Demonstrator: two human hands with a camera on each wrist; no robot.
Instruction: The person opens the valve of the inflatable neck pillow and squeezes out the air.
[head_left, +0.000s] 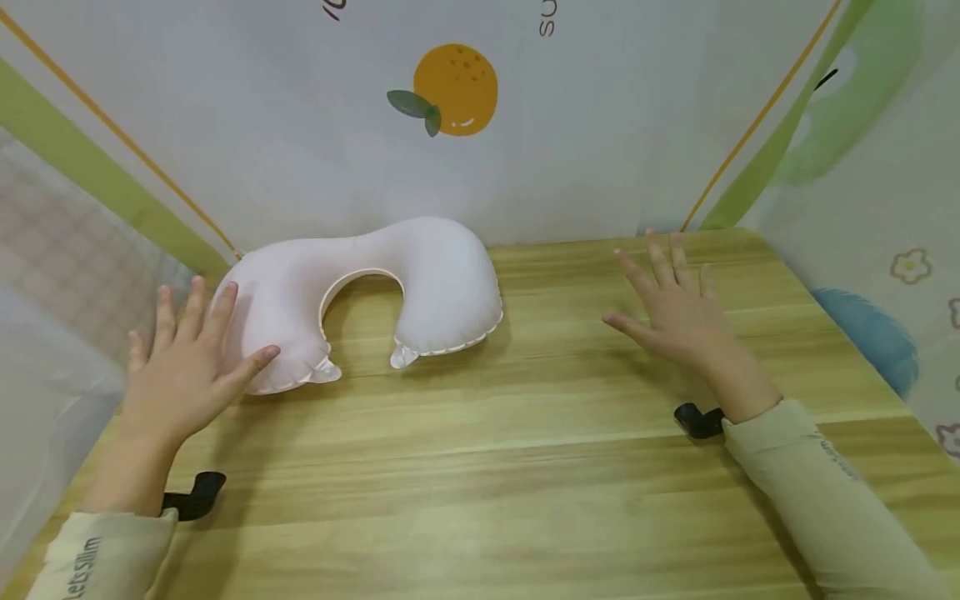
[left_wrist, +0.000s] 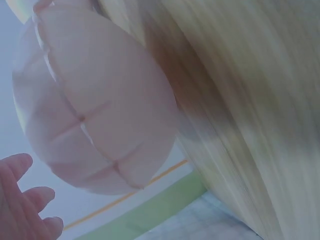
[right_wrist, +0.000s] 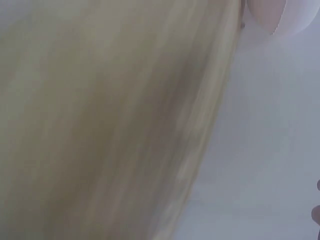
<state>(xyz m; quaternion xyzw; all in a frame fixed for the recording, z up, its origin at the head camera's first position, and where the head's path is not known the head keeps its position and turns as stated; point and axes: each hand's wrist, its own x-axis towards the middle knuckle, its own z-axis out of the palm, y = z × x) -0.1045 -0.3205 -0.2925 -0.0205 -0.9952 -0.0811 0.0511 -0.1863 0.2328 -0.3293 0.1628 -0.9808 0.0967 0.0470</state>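
Observation:
A pale pink inflatable neck pillow (head_left: 442, 283) lies at the back left of the wooden table, its opening facing the near side. Over its left end spreads my left hand (head_left: 180, 371), fingers straight and apart; in the left wrist view the fingertips (left_wrist: 42, 197) show beside the rounded, seamed pillow end (left_wrist: 105, 100) with a gap between. My right hand (head_left: 678, 321) hovers above the right part of the table with fingers fanned out, holding nothing. Only a corner of the pillow (right_wrist: 287, 15) appears in the right wrist view.
The wood-grain table (head_left: 480, 483) reaches back to a white curtain (head_left: 600, 133) printed with an orange. Side curtains hang left and right. A black wrist mount (head_left: 198, 496) sits at the left cuff and another (head_left: 697, 421) at the right.

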